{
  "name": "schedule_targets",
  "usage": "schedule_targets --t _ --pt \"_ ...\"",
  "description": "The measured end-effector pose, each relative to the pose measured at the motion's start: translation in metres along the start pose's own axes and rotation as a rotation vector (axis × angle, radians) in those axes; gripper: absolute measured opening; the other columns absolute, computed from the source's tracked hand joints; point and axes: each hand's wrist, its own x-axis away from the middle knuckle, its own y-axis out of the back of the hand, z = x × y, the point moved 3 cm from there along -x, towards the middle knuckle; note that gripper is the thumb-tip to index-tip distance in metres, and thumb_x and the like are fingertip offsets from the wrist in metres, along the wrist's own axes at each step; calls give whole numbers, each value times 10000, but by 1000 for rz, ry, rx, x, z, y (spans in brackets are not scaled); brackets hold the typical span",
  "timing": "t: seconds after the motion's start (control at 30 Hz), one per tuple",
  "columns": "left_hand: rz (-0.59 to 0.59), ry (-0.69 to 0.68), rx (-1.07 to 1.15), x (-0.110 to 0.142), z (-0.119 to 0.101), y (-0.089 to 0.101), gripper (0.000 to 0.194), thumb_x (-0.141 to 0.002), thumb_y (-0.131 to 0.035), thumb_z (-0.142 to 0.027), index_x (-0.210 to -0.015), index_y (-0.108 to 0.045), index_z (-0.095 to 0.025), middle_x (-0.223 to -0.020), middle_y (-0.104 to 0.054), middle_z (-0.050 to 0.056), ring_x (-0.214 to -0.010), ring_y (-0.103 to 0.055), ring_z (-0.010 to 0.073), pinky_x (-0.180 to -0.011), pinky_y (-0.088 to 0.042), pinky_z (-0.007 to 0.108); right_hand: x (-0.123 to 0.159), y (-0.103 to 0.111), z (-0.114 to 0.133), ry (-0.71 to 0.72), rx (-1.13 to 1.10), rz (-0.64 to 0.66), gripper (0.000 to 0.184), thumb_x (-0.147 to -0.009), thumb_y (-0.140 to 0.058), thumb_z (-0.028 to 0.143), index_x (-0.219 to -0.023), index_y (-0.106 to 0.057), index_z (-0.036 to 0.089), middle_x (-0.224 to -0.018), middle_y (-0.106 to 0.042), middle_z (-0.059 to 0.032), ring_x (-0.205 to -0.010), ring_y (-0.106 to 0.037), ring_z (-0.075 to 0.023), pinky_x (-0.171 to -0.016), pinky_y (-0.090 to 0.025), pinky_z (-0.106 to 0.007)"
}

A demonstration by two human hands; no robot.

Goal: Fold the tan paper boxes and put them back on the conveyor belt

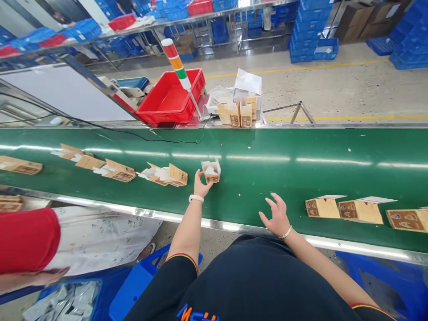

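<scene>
My left hand grips a small open carton at its near left side, thumb in front and fingers on the left wall. White material shows inside the carton, which rests on the green conveyor belt. To the left of that hand, more open cartons lie on the belt with flaps up. My right hand hovers over the near part of the belt, fingers spread, with nothing in it. Farther right, a row of brown cartons lies along the near side of the belt, their top flaps raised.
Beyond the belt stand a red bin, a signal light and several upright cartons. At left, a co-worker's red sleeve is close by, above a blue crate of silvery packets. A metal rail edges the belt.
</scene>
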Motion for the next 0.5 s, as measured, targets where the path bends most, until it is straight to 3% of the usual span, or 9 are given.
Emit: schedule_targets --t 0.13,0.23,0.37,0.5 --pt "29 -24 -139 -20 -8 -1 1207 -511 -850 -389 -1458 -131 -181 -1504 -222 198 -1410 -239 336 -1163 -206 482 -16 -34 10 90 -177 135 389 -846 -518 301 -1218 -485 197 -1245 -505 -168 -1158 -508 -285 -937 -461 -480" --pt "293 -127 -330 -36 -33 -15 1249 -481 -864 -419 -1473 -139 -195 -1535 -188 194 -1429 -179 366 -1145 -211 523 -14 -41 10 74 -216 157 344 -845 -513 266 -1182 -516 199 -1207 -550 -159 -1130 -538 -271 -920 -480 -473" --pt "604 -349 -602 -43 -78 -66 1108 -527 -831 -443 -1452 -252 -254 -1522 -283 139 -1427 -180 373 -1113 -242 531 2 -36 5 2 -218 133 247 -836 -505 219 -1076 -554 195 -1096 -602 -144 -1034 -591 -247 -837 -530 -438" --pt "700 -264 -727 -39 -100 -117 970 -553 -806 -390 -1389 -348 -206 -1406 -441 176 -1324 -374 376 -1050 -333 494 22 -33 1 -78 -226 153 199 -824 -511 199 -1011 -578 203 -1040 -623 -123 -974 -613 -226 -818 -544 -424"
